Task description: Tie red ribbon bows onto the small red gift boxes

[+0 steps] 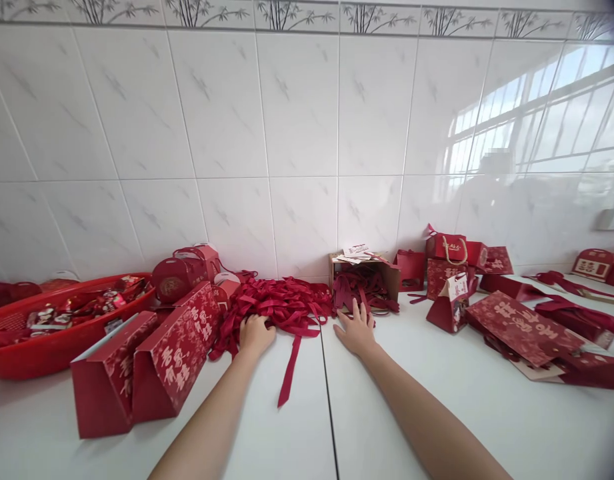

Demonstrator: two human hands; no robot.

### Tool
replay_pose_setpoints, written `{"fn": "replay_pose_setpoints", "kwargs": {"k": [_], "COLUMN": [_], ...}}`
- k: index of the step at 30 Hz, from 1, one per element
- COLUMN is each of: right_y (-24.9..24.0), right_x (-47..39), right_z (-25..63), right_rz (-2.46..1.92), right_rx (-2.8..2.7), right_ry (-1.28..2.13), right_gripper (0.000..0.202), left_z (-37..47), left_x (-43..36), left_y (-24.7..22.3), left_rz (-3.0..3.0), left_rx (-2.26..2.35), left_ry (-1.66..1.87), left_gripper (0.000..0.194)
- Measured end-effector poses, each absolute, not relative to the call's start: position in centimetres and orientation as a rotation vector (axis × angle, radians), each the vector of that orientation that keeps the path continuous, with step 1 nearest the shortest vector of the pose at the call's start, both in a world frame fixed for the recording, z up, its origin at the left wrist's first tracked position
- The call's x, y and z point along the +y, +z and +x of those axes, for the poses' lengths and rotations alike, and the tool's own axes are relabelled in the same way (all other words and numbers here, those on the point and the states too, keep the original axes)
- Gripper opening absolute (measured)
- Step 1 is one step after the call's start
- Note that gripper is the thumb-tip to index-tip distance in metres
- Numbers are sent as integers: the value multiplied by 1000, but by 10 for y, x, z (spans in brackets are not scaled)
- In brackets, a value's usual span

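Observation:
A loose heap of dark red ribbons (pixel 277 300) lies on the white table against the tiled wall. My left hand (pixel 255 335) rests at the heap's front left edge, thumb apart and fingers slightly bent, touching the ribbons. One ribbon end (pixel 289 377) trails forward from the heap onto the table. My right hand (pixel 357 333) lies palm down with fingers spread, holding nothing. Just behind it, a cardboard box (pixel 391 283) lies with its open side toward me, stuffed with more red ribbons (pixel 354 285). Small printed cards (pixel 357 251) sit on top of the box.
Two red printed gift boxes (pixel 174 357) stand at the left, beside a red plastic basket (pixel 31 357) of wrapped sweets. Smaller red boxes (pixel 187 275) are behind them. At the right are a small triangular box (pixel 447 312), a rope-handled box (pixel 447 248) and flattened cartons (pixel 527 327). A seam (pixel 328 393) crosses the table.

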State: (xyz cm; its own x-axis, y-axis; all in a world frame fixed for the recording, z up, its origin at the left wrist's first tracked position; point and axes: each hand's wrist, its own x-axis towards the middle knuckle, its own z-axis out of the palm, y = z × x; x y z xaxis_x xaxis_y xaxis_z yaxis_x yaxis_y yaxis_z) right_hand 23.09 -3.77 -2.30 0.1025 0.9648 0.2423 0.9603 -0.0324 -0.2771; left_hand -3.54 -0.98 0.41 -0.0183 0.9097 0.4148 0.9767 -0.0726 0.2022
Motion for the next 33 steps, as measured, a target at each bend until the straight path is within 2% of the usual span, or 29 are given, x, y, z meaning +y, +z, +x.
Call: {"fn": "replay_pose_setpoints", "kwargs": {"k": [5,11,14,17,26,33], "right_y": [-22,-23,-25,-25,-21,-17], "right_x": [-53,-78,-86,-89,-57,-6], "right_z": [230,230,231,234,273,273], "right_rz": [-2051,-2084,-2137,-2187,-2110,-1697], "right_rx": [-1865,-1829,-1757,-1671,-1536,-1664], "right_ry": [39,18,-7,-45,-241,-505], "right_gripper": [54,48,52,57,49,39], "left_z": [-33,-29,-26,-23,-7,-6], "left_x": [-37,-65,-74,-80,-82,-74], "left_y": [3,4,5,6,0,-7], "left_rz": [-2082,-2084,-2139,-2217,-2504,-2536], "left_rx": [-1962,-1885,-1853,-1824,-1761,-1794], "left_ry": [-817,-950,-962,-940,-741,-644], "left_gripper": [20,19,17,16,17,16]}}
